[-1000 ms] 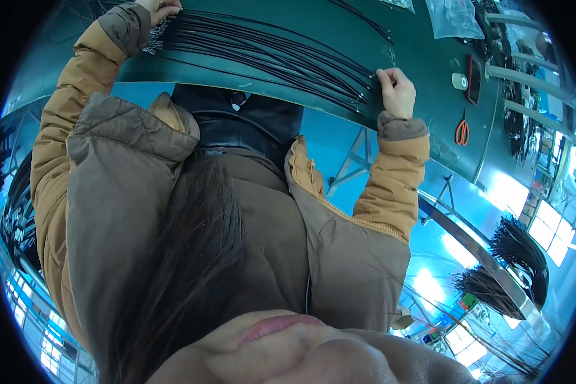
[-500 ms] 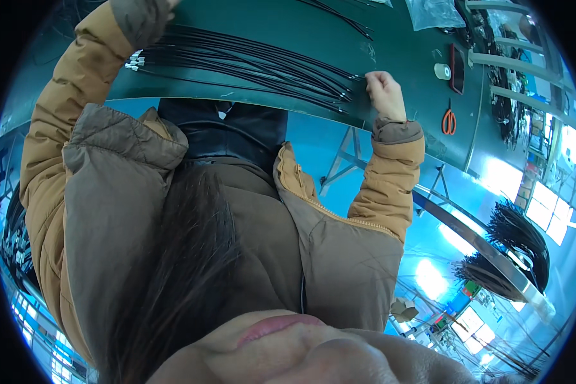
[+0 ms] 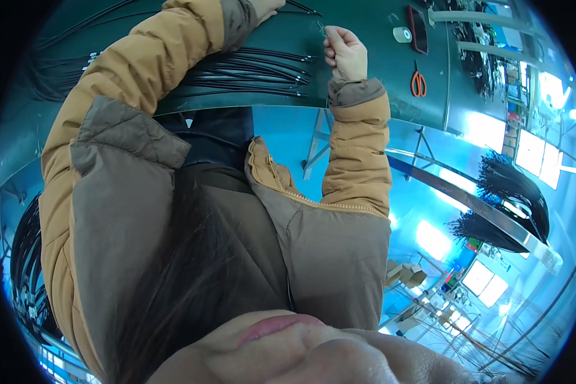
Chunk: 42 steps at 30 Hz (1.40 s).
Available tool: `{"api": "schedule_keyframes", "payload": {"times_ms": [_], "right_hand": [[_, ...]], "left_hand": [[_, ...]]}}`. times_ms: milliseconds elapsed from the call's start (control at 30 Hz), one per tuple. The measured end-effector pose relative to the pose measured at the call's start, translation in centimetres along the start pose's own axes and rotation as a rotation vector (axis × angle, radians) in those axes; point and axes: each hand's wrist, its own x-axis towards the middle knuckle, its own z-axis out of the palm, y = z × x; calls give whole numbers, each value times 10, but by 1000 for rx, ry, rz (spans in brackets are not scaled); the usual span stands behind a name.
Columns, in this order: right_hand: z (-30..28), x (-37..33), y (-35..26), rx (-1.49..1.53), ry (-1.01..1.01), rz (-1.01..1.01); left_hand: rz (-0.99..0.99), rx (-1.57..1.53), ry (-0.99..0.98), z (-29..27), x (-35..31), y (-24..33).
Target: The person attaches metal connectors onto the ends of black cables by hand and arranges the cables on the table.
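Observation:
A bundle of black cables (image 3: 256,69) with small metal tips lies along the near part of the green table (image 3: 377,102). Above its right end, my right hand (image 3: 347,54) has its fingers curled, with thumb and forefinger pinched beside some thin, pale wisps (image 3: 320,27); whether it grips them is unclear. My left hand (image 3: 265,8) reaches over the bundle to the top edge of the picture. It is near the ends of a second group of black cables (image 3: 304,8), and its fingers are partly cut off. My left sleeve covers the middle of the near bundle.
Orange-handled scissors (image 3: 418,83), a pale roll of tape (image 3: 402,34) and a phone in a red case (image 3: 418,29) lie on the table to the right. Beyond hang dark cable bundles (image 3: 515,192) on a metal rail (image 3: 457,198).
My left hand has moved right, across the near bundle. My right hand has left the cable ends and moved farther out to the pale wisps. The whole view has shifted.

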Motion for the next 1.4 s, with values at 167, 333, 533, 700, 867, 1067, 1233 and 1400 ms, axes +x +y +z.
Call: {"api": "schedule_keyframes", "payload": {"times_ms": [167,333,533,700,867,1067,1233,1400], "right_hand": [[-5,7,12,118,-75,-23],[0,8,13,288,-179,16],[12,6,14,216,-6,-63],[14,-6,3,165,-83,-46],[-11,15,26,360,-83,-42],[-1,16,31,351,-23,-28],[-10,17,36,415,-81,-41],[-9,17,37,190,-46,-160]], "left_hand": [[-30,-333,207,-17,-27,28],[17,-377,228,-16,-30,33],[33,-342,202,-20,-34,37],[15,-356,210,-20,-38,38],[4,-367,206,-25,-35,45],[0,-378,208,-23,-39,42],[14,-373,197,-26,-39,44],[8,-352,203,-27,-40,47]]}}
